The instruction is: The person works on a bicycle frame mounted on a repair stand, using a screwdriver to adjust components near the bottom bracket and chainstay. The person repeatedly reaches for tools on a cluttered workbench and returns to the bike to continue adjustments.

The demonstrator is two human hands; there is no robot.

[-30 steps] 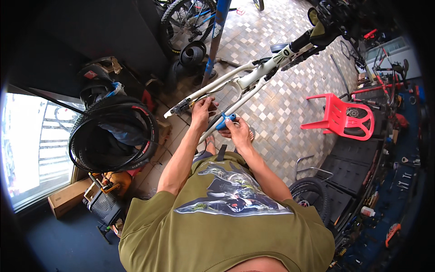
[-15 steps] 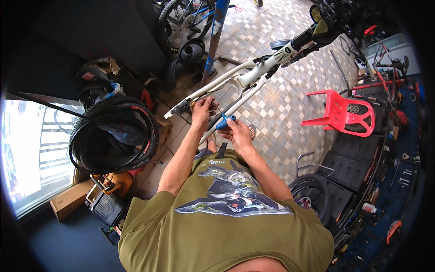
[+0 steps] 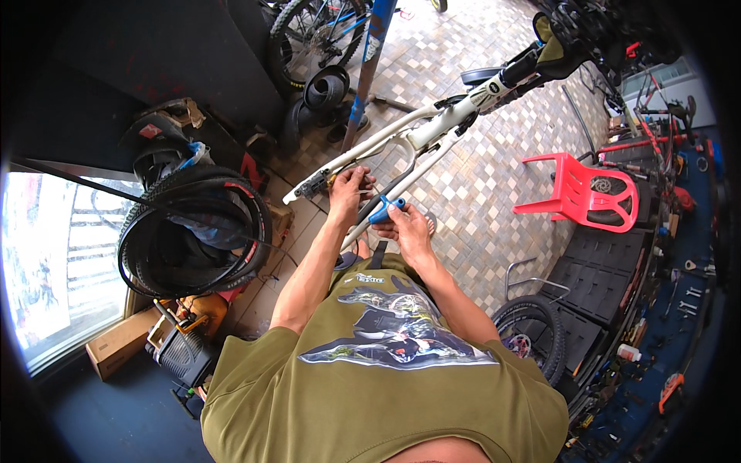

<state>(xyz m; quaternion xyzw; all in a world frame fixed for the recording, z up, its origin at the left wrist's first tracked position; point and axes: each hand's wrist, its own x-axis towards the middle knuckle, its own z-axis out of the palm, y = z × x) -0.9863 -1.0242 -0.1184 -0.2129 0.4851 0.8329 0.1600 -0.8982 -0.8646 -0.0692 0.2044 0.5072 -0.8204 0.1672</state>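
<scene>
A white bicycle fork (image 3: 421,137) with two long legs slants in from the upper right. By the end of its left leg, a dark fitting (image 3: 312,185) sits beside my left hand (image 3: 349,189). That hand's fingers are pinched together there, and what they hold is too small to tell. My right hand (image 3: 411,231) is closed on a blue T-handle wrench (image 3: 384,211), just by the fork's right leg. The wrench's thin shaft points toward my left fingers; its tip is hidden.
A blue stand post (image 3: 366,73) rises behind the fork. Bicycle tyres (image 3: 258,220) are piled at left, above a cardboard box (image 3: 120,343). A red plastic chair (image 3: 590,193) lies at right, near a wheel (image 3: 552,336) and a wall of hand tools (image 3: 683,297).
Both hands have shifted very slightly to the right. The blue wrench handle has turned a little in my right fingers.
</scene>
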